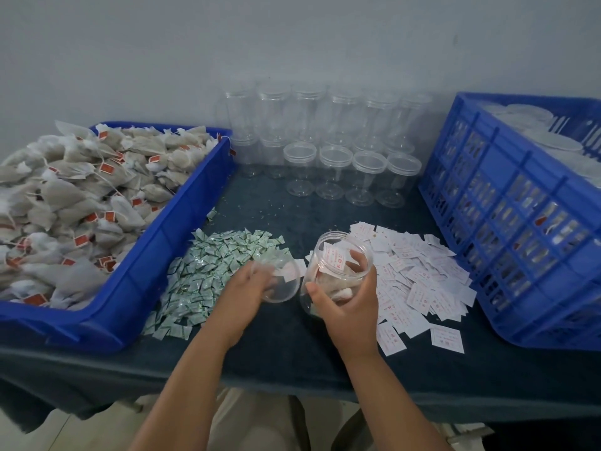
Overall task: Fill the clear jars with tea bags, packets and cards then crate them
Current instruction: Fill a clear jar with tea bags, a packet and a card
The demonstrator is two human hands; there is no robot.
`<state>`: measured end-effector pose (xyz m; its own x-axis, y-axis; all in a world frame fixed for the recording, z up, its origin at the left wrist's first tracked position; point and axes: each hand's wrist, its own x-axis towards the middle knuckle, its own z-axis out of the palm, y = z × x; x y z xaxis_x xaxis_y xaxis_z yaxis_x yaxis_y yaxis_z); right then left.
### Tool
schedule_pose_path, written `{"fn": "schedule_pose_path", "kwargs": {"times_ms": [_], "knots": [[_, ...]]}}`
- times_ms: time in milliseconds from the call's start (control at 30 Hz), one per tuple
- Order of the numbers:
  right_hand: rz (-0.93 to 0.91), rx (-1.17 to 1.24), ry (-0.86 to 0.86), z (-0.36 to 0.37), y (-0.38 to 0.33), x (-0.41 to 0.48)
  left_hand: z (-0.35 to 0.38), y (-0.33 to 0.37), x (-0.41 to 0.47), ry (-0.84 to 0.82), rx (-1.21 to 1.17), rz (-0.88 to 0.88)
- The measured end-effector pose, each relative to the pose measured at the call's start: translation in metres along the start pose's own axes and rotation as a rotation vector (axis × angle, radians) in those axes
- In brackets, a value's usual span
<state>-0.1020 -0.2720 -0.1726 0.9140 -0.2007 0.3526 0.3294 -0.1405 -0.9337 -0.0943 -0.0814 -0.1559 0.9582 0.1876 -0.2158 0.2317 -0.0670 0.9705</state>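
Fingers (357, 258) of the right hand (353, 304) wrap the far wall of the filled jar (331, 278), with the thumb on its near wall. The jar is tilted low over the desk (286, 340), mouth open toward 11 o'clock; whether its base touches the desk I cannot tell. At its 9 o'clock the left hand (244, 288) holds a clear lid (283, 284), though blur hides exactly how those fingers lie on it.

Inside the jar a card (333, 257) stands high above the tea bags. It could get trapped under the lid and leave it seated crooked. The tilt could also let the contents slide out before the lid closes, and slick plastic may slip in a one-handed hold.

Packets (208, 275) at 8 o'clock and loose cards (419, 281) at 3 o'clock lie close to the forearms, so a careless sweep could push them off the near edge.

Farther off, a tray (182, 203) of tea bags sits at 10 o'clock and the crate (507, 203) at 2 o'clock. Swinging the jar to the crate could clip the empty jars (335, 164) at 12 o'clock.
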Motion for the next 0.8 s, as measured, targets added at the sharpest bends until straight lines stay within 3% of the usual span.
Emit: {"fn": "schedule_pose_path", "kwargs": {"times_ms": [67, 133, 367, 467, 700, 800], "knots": [[-0.006, -0.015, -0.052, -0.001, 0.001, 0.000, -0.004, 0.009, -0.008, -0.031, -0.452, -0.020], [-0.027, -0.045, -0.137, 0.000, 0.002, -0.001, -0.006, 0.018, -0.014, -0.042, -0.578, 0.041], [-0.146, -0.180, -0.298, 0.003, -0.003, -0.002, 0.005, 0.065, -0.031, -0.074, 0.155, 0.488], [-0.137, -0.196, -0.325, 0.006, 0.001, 0.000, 0.013, 0.069, -0.037, -0.189, 0.527, 0.572], [-0.171, -0.117, -0.355, 0.012, 0.011, 0.007, 0.043, 0.069, -0.047, -0.026, 1.042, 0.635], [-0.253, -0.249, -0.329, 0.014, 0.010, 0.010, 0.053, 0.073, -0.045, 0.034, 1.195, 0.615]]}}
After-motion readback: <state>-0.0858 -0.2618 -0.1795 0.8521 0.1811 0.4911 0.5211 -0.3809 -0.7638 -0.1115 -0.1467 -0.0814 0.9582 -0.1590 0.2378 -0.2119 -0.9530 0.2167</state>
